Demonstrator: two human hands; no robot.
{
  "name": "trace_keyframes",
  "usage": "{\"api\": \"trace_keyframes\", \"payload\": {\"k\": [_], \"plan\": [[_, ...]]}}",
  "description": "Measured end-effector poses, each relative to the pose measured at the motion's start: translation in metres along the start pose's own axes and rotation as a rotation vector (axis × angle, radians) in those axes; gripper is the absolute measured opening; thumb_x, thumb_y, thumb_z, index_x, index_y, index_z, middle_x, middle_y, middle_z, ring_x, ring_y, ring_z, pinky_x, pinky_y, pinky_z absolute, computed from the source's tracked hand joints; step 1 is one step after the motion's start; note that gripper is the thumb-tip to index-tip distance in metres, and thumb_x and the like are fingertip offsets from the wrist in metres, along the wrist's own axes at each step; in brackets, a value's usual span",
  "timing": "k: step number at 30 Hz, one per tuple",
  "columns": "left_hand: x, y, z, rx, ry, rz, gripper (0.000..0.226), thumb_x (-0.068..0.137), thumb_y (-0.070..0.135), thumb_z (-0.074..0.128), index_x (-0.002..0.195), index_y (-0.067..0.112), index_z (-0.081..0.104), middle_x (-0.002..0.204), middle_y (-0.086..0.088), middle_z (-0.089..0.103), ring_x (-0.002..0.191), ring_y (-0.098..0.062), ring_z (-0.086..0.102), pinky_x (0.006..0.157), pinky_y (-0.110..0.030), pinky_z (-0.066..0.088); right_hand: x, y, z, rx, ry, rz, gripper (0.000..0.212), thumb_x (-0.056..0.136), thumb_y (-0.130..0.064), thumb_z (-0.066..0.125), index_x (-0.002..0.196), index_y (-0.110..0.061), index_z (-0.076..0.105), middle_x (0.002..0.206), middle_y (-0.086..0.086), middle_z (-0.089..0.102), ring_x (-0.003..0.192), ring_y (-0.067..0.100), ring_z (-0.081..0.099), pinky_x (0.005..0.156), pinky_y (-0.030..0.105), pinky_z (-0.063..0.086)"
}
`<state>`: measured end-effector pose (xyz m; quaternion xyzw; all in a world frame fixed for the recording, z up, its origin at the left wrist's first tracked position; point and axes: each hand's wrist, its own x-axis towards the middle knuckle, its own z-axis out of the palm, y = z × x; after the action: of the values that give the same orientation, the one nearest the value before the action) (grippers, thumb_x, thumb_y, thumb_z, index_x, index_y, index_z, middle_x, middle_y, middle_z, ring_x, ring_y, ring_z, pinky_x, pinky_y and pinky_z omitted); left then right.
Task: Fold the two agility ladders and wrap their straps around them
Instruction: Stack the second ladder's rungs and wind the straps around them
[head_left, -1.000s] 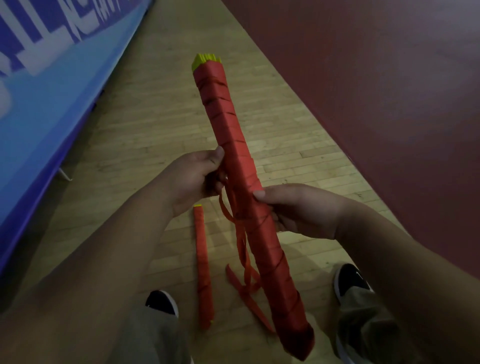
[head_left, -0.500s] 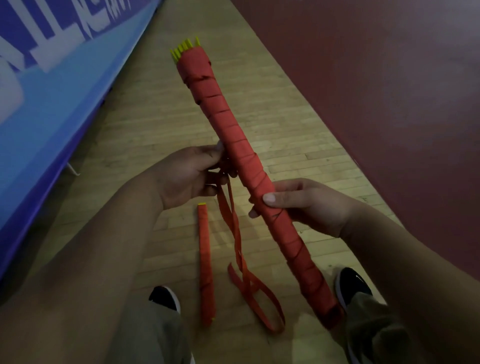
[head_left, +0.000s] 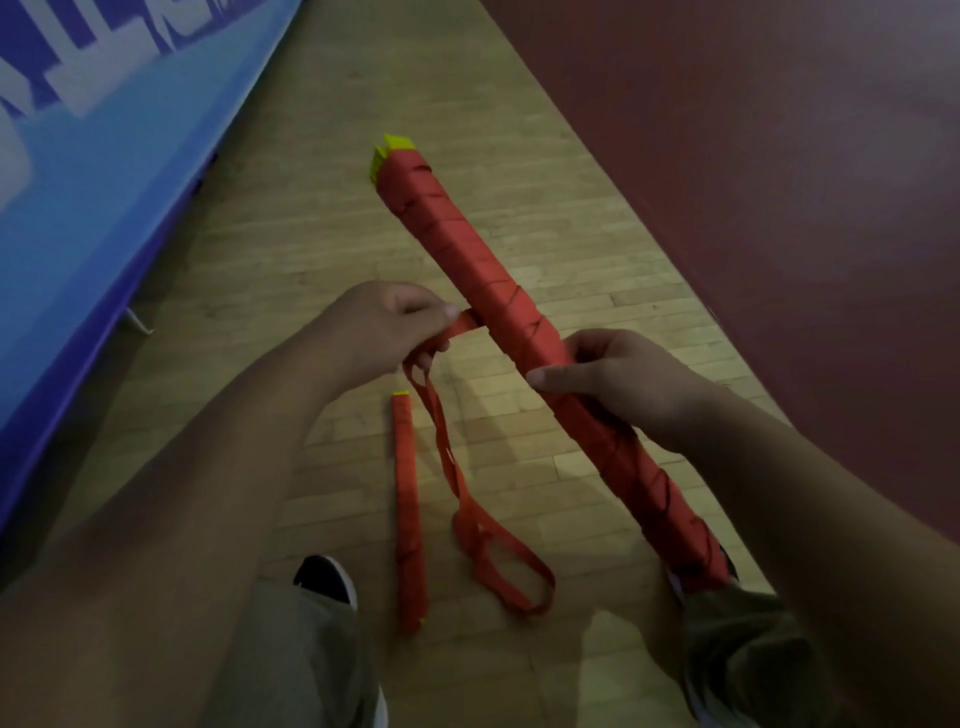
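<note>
Bundle (head_left: 511, 332), low end lost at knee (head_left: 737, 649), R fingers (head_left: 592, 347) clamp it, L fingers (head_left: 410, 304) pinch strap (head_left: 464, 328).

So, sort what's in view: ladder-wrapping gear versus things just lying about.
Job: long red strap-wrapped ladder bundle with yellow ends, gripped by right hand; loose red strap, pinched by left hand; second red wrapped bundle on wooden floor.
Around: blue printed banner; black shoes.

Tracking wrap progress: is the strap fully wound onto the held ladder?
No, a length of strap hangs from the left hand toward the floor.
</note>
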<state>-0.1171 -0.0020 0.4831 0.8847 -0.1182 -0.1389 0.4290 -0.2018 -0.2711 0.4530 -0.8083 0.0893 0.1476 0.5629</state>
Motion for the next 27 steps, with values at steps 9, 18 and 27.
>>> {"api": "trace_keyframes", "payload": {"k": [9, 18, 27], "plan": [[0.003, 0.000, 0.011, -0.024, -0.021, -0.029, 0.031, 0.102, 0.046, 0.070, 0.089, 0.020, 0.083, 0.083, -0.005, 0.080, 0.078, -0.020, 0.072, 0.068, -0.036, 0.055, 0.005, 0.003, 0.014, -0.448, 0.088, 0.038, 0.057, 0.079, -0.056, 0.093, 0.117, -0.023, 0.065, 0.102, -0.001, 0.074, 0.090, 0.017, 0.074, 0.082, 0.041, 0.064], [-0.001, 0.013, 0.035, 0.129, 0.116, -0.059, 0.057, 0.093, 0.076, 0.065, 0.083, 0.022, 0.078, 0.073, 0.004, 0.076, 0.070, -0.010, 0.072, 0.068, -0.035, 0.054, 0.007, 0.010, 0.022, -0.427, 0.008, 0.078, 0.050, 0.076, -0.061, 0.093, 0.110, -0.029, 0.077, 0.094, -0.004, 0.080, 0.088, 0.017, 0.077, 0.084, 0.038, 0.064], [-0.005, 0.026, 0.053, 0.272, 0.290, -0.113, 0.070, 0.092, 0.081, 0.060, 0.062, 0.017, 0.065, 0.060, -0.002, 0.063, 0.058, -0.022, 0.067, 0.056, -0.034, 0.046, 0.005, 0.015, 0.027, -0.374, 0.002, 0.023, 0.042, 0.085, -0.047, 0.091, 0.119, -0.035, 0.071, 0.097, -0.005, 0.077, 0.090, 0.016, 0.075, 0.085, 0.038, 0.061]]}}
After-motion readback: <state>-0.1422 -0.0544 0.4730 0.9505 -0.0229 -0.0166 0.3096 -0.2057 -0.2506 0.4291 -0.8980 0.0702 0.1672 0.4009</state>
